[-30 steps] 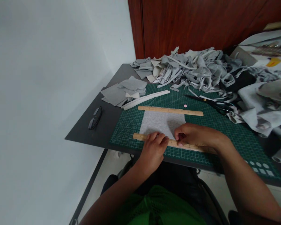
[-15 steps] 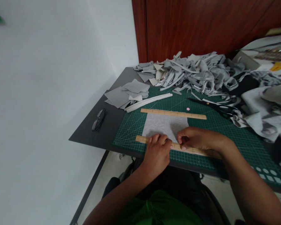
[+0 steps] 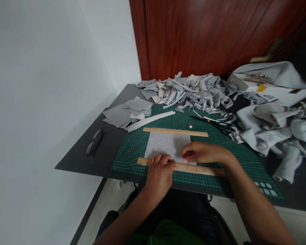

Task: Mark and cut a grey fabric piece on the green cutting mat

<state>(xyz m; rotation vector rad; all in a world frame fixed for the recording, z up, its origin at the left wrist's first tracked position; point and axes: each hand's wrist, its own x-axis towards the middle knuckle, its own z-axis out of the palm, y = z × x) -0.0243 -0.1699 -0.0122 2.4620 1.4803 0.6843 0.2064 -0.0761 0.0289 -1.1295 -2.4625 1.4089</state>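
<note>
A piece of light grey cloth (image 3: 165, 143) lies flat on the green cutting mat (image 3: 132, 149). One wooden ruler (image 3: 175, 131) rests along its far edge. Across the near edge lies a second wooden ruler (image 3: 193, 168), which my left hand (image 3: 159, 173) holds down with bent fingers close together. My right hand (image 3: 204, 152) hovers low over the cloth's right side, just beyond the near ruler. Its thumb and forefinger are pinched, and whatever sits between them is too small to make out. A small pale pink disc (image 3: 190, 126) lies on the mat past the far ruler.
Black scissors (image 3: 219, 126) lie right of the disc. Behind is a heap of grey cloth scraps (image 3: 201, 92), with more rolled cloth (image 3: 260, 129) at right. Cut grey pieces (image 3: 127, 112), a pale folded strip (image 3: 153, 120) and glasses (image 3: 94, 141) lie left. A white box (image 3: 275, 90) stands back right.
The view has swung right, so everything appears further left and a little lower. My right fingertips have come off the near ruler onto the cloth side. My left hand stays on the ruler.
</note>
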